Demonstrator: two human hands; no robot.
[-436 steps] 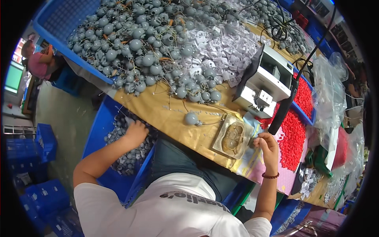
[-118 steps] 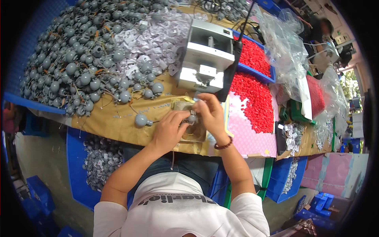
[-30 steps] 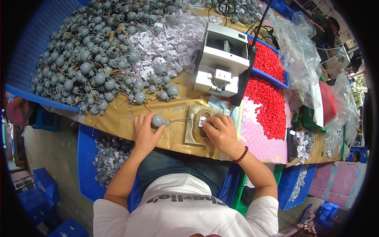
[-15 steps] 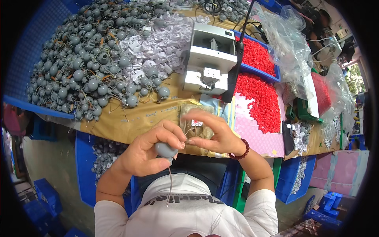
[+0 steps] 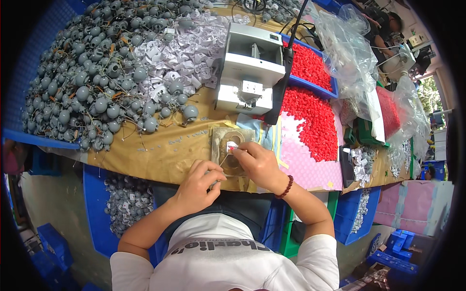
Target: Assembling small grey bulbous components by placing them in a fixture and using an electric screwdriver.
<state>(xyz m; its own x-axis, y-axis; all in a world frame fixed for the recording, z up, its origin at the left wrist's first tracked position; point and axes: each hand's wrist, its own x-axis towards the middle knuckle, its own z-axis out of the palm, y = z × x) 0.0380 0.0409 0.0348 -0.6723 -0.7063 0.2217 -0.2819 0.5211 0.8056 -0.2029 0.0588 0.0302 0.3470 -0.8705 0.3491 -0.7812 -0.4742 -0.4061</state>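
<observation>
My left hand [image 5: 198,186] is closed, its fingers curled over in front of me. The grey ball-shaped part it held half a second ago is hidden inside it. A thin wire [image 5: 224,159] runs from its fingertips toward a square metal block [image 5: 218,140] with a rounded recess. My right hand [image 5: 259,165] reaches over this block, thumb and forefinger pinched on a small white-and-red piece [image 5: 232,145]. The fingertips partly cover that piece.
Grey ball-shaped parts with wires [image 5: 92,92] heap up at left beside white plastic pieces [image 5: 179,58]. A white-and-grey machine [image 5: 250,72] stands beyond the block. Red pieces [image 5: 315,131] lie at right, near plastic bags [image 5: 347,48]. Blue bins [image 5: 97,208] sit below the table edge.
My right hand has come down, fingers pinching at the white-and-red piece. My left hand has turned over, hiding the grey ball-shaped part. The view has shifted slightly.
</observation>
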